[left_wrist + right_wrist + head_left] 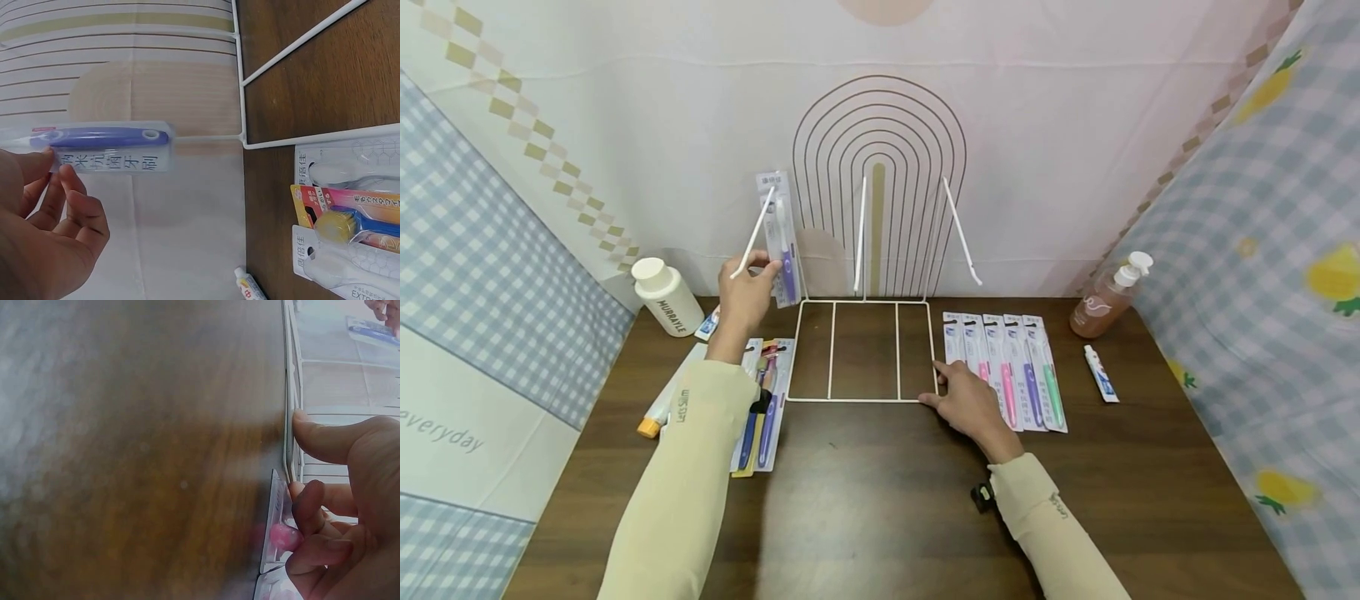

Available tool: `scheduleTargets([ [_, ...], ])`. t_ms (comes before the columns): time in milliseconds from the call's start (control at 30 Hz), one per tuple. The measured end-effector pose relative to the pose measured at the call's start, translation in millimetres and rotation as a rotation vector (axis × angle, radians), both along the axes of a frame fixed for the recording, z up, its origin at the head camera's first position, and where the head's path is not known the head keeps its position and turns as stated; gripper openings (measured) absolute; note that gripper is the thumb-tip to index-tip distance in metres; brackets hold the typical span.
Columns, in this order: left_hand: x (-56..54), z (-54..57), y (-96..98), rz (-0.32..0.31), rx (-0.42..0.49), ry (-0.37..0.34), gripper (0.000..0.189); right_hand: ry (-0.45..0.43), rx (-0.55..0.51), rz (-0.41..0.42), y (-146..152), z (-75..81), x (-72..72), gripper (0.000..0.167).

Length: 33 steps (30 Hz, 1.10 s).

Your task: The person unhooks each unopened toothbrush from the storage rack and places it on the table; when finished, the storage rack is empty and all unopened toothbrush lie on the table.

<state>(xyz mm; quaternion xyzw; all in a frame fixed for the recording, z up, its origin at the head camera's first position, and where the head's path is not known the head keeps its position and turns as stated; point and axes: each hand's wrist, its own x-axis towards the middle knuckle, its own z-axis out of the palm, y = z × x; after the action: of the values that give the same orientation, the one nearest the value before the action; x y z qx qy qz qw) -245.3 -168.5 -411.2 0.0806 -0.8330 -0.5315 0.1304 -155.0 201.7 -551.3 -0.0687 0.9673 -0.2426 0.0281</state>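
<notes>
My left hand (747, 292) pinches a packaged purple toothbrush (786, 242), with thumb and fingers at the edge of its clear pack. The pack stands upright, and the left prong (752, 232) of a white wire display rack (864, 301) passes in front of it in the head view. In the left wrist view the purple handle (106, 137) shows through the plastic. My right hand (966, 404) holds the front right corner of the rack's base, thumb on the front wire and a finger at the side wire. Two more prongs, middle and right, bear nothing.
Several packaged toothbrushes (1009, 375) lie in a row right of the rack; more packs (767, 433) lie under the left forearm. A white bottle (667, 297), an orange-capped tube (655, 421), a pump bottle (1105, 300) and a small toothpaste tube (1101, 374) stand or lie around.
</notes>
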Motion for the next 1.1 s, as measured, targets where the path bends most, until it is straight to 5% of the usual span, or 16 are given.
scheduleTargets([
  [400,22.2,-0.8,2.5,-0.058,0.010,0.061,0.029,0.018,0.001,0.014,-1.6,-2.7,-1.0,0.081],
  [700,58.5,-31.4,-11.2,-0.058,0.041,0.059,0.026,-0.003,-0.035,0.014,-1.9,11.0,3.3,0.081],
  [867,84.0,-48.5,-31.2,-0.016,0.058,0.029,0.026,-0.020,-0.041,0.013,-5.4,19.4,5.9,0.080],
  [1100,115.4,-72.8,-62.1,0.069,-0.029,-0.062,0.027,-0.073,-0.034,0.005,-9.9,33.2,10.0,0.081],
])
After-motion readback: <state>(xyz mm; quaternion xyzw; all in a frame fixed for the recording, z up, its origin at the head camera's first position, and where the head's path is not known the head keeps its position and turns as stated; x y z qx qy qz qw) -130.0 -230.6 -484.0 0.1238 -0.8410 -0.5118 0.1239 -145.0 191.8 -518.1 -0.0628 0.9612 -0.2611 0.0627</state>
